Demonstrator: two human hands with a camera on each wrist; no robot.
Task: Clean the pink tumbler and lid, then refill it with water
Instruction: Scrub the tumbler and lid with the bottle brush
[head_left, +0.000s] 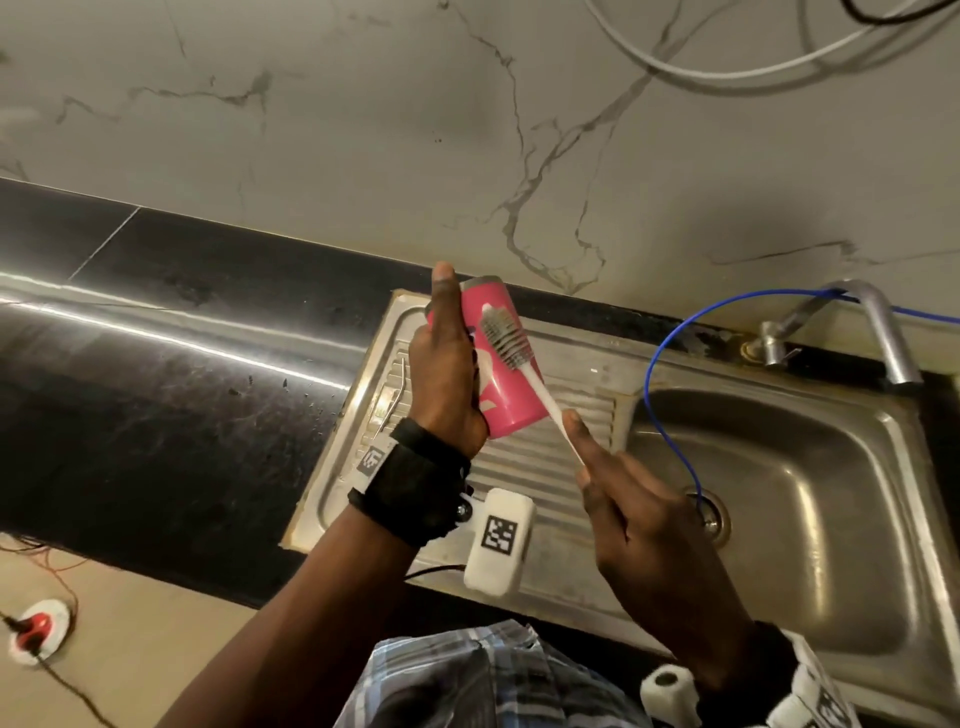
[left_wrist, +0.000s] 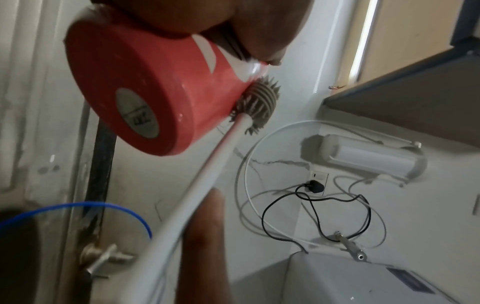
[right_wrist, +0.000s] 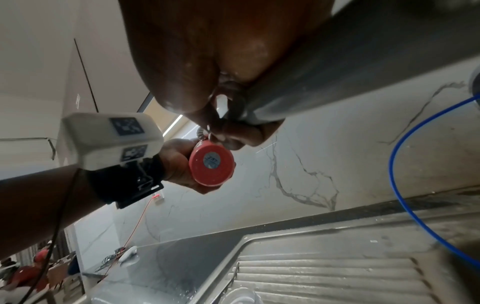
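The pink tumbler (head_left: 511, 374) is held tilted above the sink's ribbed drainboard, its base toward me. My left hand (head_left: 447, 374) grips its side, thumb pointing along the body. A white-handled brush with a grey bristle head (head_left: 503, 338) lies against the tumbler's outer wall. My right hand (head_left: 623, 499) pinches the brush handle (head_left: 563, 426) near its lower end. In the left wrist view the tumbler base (left_wrist: 124, 96) with its round label fills the upper left and the bristle head (left_wrist: 259, 98) presses its side. The right wrist view shows the tumbler base (right_wrist: 210, 164). No lid is visible.
A steel sink basin (head_left: 779, 519) lies to the right with a tap (head_left: 878, 332) above it and a blue hose (head_left: 660, 395) running into the drain. Black countertop (head_left: 156, 374) extends left. A thin metal tool (head_left: 392, 400) lies on the drainboard's left edge.
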